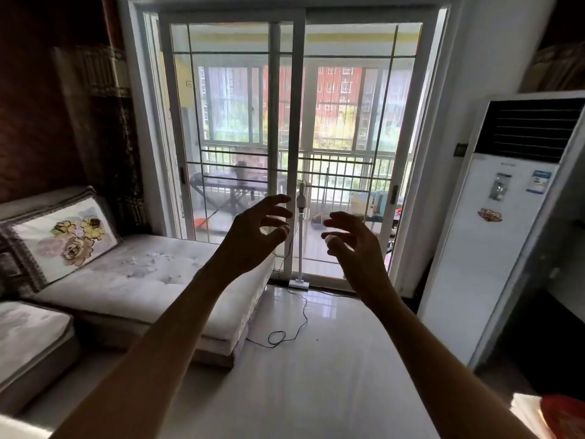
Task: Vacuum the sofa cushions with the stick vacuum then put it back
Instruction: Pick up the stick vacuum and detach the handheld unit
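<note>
A slim white vacuum (300,236) stands upright against the middle frame of the glass door (234,147), its long axis vertical: flat floor head on the tiles at the door sill, thin tube rising to a small motor body and handle at the top. A thin black cord (292,315) drops from it and trails in loose loops across the glossy floor (310,375) toward the sofa's corner. Two bare arms reach out toward it; the left hand (253,232) and right hand (351,239) hang in the air in front of the vacuum, well apart from it, fingers spread and curled, gripping nothing and not touching each other. The left hand's fingertips overlap the vacuum's upper part in this view. To the left lies the sofa (152,280), its pale tufted seat cushion strewn with small white scraps (148,259); a flowered pillow (63,239) leans tilted against the backrest, and a second seat cushion (28,337) sits nearer the camera. A dark patterned curtain (95,128) hangs beside the door frame. On the right stands a tall white air conditioner (493,242) with a dark grille on top and stickers on its front. Through the glass, a balcony with railings, a table and red-brick buildings shows beyond. The floor between the hands and the vacuum holds only the cord.
</note>
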Available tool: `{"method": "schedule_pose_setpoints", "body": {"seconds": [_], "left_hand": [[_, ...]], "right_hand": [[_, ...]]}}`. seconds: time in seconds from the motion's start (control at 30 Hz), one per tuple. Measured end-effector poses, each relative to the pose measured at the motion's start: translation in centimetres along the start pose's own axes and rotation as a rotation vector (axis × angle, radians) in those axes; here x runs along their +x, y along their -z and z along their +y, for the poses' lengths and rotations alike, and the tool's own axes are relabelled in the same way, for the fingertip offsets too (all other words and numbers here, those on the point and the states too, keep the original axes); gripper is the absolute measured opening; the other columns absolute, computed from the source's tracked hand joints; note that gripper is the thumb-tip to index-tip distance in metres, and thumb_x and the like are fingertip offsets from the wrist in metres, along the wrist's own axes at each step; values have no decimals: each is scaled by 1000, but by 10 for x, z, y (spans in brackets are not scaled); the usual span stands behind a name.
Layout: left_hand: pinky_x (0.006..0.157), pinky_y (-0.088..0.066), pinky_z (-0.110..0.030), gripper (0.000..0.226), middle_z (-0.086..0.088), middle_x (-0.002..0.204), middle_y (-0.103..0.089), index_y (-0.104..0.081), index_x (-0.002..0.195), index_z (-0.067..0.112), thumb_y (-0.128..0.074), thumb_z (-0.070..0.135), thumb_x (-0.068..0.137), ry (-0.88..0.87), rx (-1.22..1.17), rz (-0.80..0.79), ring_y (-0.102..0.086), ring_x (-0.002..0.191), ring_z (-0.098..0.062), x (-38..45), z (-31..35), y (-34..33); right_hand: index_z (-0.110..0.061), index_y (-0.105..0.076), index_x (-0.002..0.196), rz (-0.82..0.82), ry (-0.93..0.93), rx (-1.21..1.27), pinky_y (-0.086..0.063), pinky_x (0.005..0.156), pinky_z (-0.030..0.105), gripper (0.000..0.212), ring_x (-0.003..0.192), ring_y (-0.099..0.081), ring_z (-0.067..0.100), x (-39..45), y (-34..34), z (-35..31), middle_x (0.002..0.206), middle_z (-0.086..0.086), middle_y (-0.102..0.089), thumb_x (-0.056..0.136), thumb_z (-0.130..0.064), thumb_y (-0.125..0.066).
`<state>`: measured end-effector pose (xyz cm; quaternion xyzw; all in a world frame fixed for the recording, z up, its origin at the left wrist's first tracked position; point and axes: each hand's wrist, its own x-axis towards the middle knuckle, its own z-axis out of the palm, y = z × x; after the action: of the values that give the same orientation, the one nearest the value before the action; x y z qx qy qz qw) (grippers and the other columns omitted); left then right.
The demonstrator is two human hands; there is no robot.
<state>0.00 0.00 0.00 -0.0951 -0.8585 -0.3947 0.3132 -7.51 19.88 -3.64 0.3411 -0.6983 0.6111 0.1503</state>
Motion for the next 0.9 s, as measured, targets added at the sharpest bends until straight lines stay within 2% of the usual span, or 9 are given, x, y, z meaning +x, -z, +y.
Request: {"method": "schedule_pose_setpoints", "body": {"seconds": [0.17,0.43,0.57,0.67,0.73,0.9], "left_hand": [[89,-58,-41,46,7,118,-66,-48,138,26,-64,21,95,24,18,-26,-66,109,-13,28,-26,-19],[85,-59,-35,43,8,117,-68,-52,135,25,-64,18,94,34,37,9,-67,104,-5,106,-83,-73],[86,-59,-35,43,9,116,-68,-52,136,25,-64,19,95,51,50,9,-67,105,-5,154,-109,-98],[87,-59,-36,42,14,114,-67,-52,134,29,-63,20,95,69,60,8,-66,105,-4,179,-127,-116],[88,-59,-37,41,19,111,-66,-52,131,35,-63,19,95,85,50,7,-66,105,-1,193,-139,-125],[89,-59,-44,41,8,117,-69,-53,131,32,-61,24,93,118,17,-5,-67,108,-11,231,-179,-142]], "right_hand": [[-27,-56,128,-2,-48,10,-60,86,36,37,104,-67,7,23,-4,27,122,-10,-66,95,-11,-64],[-28,-56,127,-2,-70,36,-60,85,37,36,104,-67,6,96,5,115,121,-10,-66,95,-15,-64],[-20,-57,131,0,-73,39,-60,87,41,37,105,-67,9,144,16,154,122,-9,-66,96,-12,-64],[-20,-58,130,-5,-75,40,-59,88,44,36,104,-67,10,170,22,180,122,-9,-66,95,-15,-63],[-26,-58,126,-12,-90,46,-59,89,46,34,103,-68,8,183,24,195,120,-11,-66,94,-17,-64],[-31,-56,124,-25,-134,26,-58,89,47,37,102,-68,7,216,22,236,119,-14,-66,87,-30,-62]]}}
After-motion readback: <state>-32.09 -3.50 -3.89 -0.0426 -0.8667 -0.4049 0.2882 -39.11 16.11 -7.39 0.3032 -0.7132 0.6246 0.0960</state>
